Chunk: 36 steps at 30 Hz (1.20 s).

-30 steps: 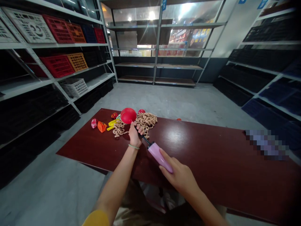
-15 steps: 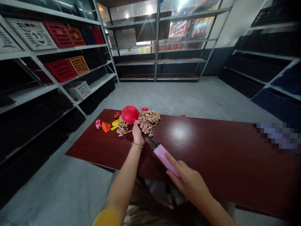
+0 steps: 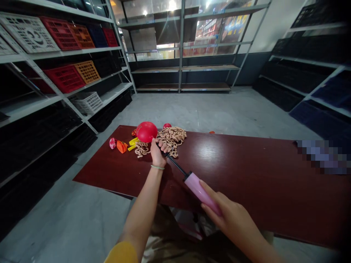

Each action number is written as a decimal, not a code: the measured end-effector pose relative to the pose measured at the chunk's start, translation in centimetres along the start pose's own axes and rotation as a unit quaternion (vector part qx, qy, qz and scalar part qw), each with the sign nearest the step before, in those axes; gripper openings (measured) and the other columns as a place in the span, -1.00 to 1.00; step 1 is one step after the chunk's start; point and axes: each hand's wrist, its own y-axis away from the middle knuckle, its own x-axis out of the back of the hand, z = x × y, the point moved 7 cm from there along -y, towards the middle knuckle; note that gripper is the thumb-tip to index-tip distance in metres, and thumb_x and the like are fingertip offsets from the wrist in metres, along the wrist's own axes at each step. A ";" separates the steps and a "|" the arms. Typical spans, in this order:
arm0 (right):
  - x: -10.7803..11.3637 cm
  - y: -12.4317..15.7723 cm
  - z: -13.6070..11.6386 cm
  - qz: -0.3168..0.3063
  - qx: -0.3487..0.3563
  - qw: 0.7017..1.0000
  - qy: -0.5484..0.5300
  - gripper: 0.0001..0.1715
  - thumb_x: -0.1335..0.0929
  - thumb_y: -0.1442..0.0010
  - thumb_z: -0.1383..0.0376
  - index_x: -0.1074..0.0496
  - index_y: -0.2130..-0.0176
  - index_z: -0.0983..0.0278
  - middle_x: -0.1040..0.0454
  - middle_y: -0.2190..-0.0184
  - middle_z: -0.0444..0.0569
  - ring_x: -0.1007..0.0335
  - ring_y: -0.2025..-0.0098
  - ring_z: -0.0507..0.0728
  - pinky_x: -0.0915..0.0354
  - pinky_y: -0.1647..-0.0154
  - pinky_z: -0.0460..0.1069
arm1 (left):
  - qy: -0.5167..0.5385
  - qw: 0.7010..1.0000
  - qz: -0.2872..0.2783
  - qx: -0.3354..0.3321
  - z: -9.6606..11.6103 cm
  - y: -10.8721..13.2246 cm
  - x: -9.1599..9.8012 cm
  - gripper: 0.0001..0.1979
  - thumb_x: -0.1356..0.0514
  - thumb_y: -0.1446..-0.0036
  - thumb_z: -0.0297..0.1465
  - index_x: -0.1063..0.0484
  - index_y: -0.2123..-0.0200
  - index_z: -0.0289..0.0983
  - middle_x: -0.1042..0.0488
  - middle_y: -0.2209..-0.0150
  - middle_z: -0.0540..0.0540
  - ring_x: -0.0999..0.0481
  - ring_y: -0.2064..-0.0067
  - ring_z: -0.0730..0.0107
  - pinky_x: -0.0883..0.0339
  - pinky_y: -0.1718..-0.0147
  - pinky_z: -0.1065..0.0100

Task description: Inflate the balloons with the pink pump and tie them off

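Observation:
A partly inflated red balloon sits at the top of my left hand. That hand is closed around the balloon's neck and the black end of a balloon pump; the exact grip is hidden by the fingers. The pump has a pink barrel and a black rod, which shows between my hands. My right hand is wrapped round the barrel, over the table's near edge. Just behind my left hand lies a heap of beige, cord-like loops, with a smaller bunch to its left.
On the dark red table lie an orange crumpled piece, a pink and white one and yellow strips. A small red round thing is at the far edge. Shelves with crates stand left.
My right hand has drawn the pump barrel down and right, so more black rod shows. My left hand and the balloon have shifted slightly left in view, and the camera has moved a little.

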 end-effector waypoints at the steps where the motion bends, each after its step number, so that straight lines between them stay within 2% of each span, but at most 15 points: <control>1: 0.0 -0.7 -0.4 -0.006 -0.006 1.000 0.012 -0.28 -0.22 -0.34 0.09 0.10 -0.39 -0.04 -0.49 0.31 -0.09 -0.54 0.37 0.16 -0.36 0.41 -0.03 | 0.000 1.000 0.001 0.002 0.0 0.0 0.0 -0.76 0.00 -0.34 -0.32 -0.14 0.41 -0.23 -0.03 0.60 0.14 -0.03 0.70 0.64 0.08 0.76 0.56; 8: 0.5 -6.6 -4.9 -0.009 -0.028 0.992 0.121 -0.29 -0.25 -0.31 0.10 0.00 -0.37 -0.03 -0.47 0.33 -0.02 -0.50 0.44 0.16 -0.21 0.51 -0.07 | 0.003 0.999 -0.014 0.044 -1.4 0.7 -0.5 -0.77 -0.08 -0.30 -0.32 -0.13 0.41 -0.22 -0.01 0.58 0.14 -0.02 0.69 0.64 0.06 0.75 0.57; 11: 0.2 -7.9 -5.9 0.002 -0.029 0.990 0.135 -0.26 -0.28 -0.30 0.09 0.01 -0.38 -0.03 -0.46 0.32 0.00 -0.49 0.44 0.15 -0.19 0.51 -0.09 | -0.005 0.999 -0.023 0.048 -1.5 0.9 -0.9 -0.77 -0.09 -0.29 -0.31 -0.14 0.40 -0.22 -0.03 0.58 0.13 -0.04 0.68 0.62 0.06 0.74 0.55; 15: -0.9 -6.5 -4.7 0.001 -0.009 0.994 0.113 -0.28 -0.26 -0.32 0.12 0.02 -0.38 0.00 -0.44 0.32 -0.02 -0.50 0.39 0.17 -0.22 0.51 -0.08 | -0.028 0.999 -0.020 0.039 -1.3 1.0 -1.1 -0.77 -0.05 -0.31 -0.31 -0.13 0.40 -0.22 0.00 0.59 0.13 -0.02 0.69 0.61 0.12 0.76 0.54; 21: -1.3 -0.5 -0.7 0.023 0.028 0.999 0.003 -0.26 -0.21 -0.36 0.13 0.13 -0.41 0.04 -0.47 0.33 -0.06 -0.52 0.37 0.15 -0.38 0.42 -0.03 | -0.048 0.998 -0.027 0.022 -1.6 1.1 -1.0 -0.78 -0.06 -0.30 -0.29 -0.13 0.39 -0.21 -0.03 0.58 0.13 -0.04 0.68 0.60 0.09 0.75 0.53; 24: -1.0 2.3 0.9 0.019 0.018 0.998 -0.057 -0.27 -0.23 -0.35 0.14 0.10 -0.40 0.00 -0.54 0.23 -0.01 -0.55 0.30 0.16 -0.44 0.34 -0.02 | -0.049 0.998 -0.028 0.033 -2.0 1.2 -0.9 -0.79 -0.06 -0.29 -0.28 -0.14 0.39 -0.21 -0.04 0.58 0.12 -0.03 0.69 0.59 0.07 0.75 0.51; 27: -0.8 3.8 1.8 0.019 0.007 0.997 -0.076 -0.24 -0.26 -0.33 0.15 0.10 -0.40 -0.04 -0.55 0.09 0.01 -0.57 0.19 0.18 -0.46 0.29 -0.02 | -0.045 0.998 -0.019 0.036 -2.0 1.1 -0.7 -0.78 -0.07 -0.29 -0.28 -0.14 0.39 -0.21 -0.03 0.58 0.13 -0.03 0.69 0.59 0.08 0.75 0.51; 31: -0.8 2.9 1.3 0.014 0.000 0.997 -0.071 -0.28 -0.24 -0.34 0.15 0.07 -0.39 -0.02 -0.56 0.09 0.00 -0.57 0.19 0.17 -0.46 0.24 0.01 | -0.032 0.999 -0.015 0.016 -1.2 0.8 -0.5 -0.77 -0.08 -0.29 -0.29 -0.14 0.40 -0.22 -0.02 0.57 0.13 -0.04 0.68 0.61 0.10 0.75 0.54; 36: -0.5 -1.5 -0.3 0.016 -0.022 0.999 -0.032 -0.31 -0.23 -0.34 0.13 0.00 -0.38 0.02 -0.56 0.20 -0.01 -0.56 0.25 0.18 -0.43 0.23 0.03 | -0.052 0.999 0.001 0.004 -1.8 1.6 -1.1 -0.75 -0.10 -0.29 -0.27 -0.14 0.41 -0.22 -0.05 0.58 0.13 -0.04 0.68 0.62 0.10 0.74 0.54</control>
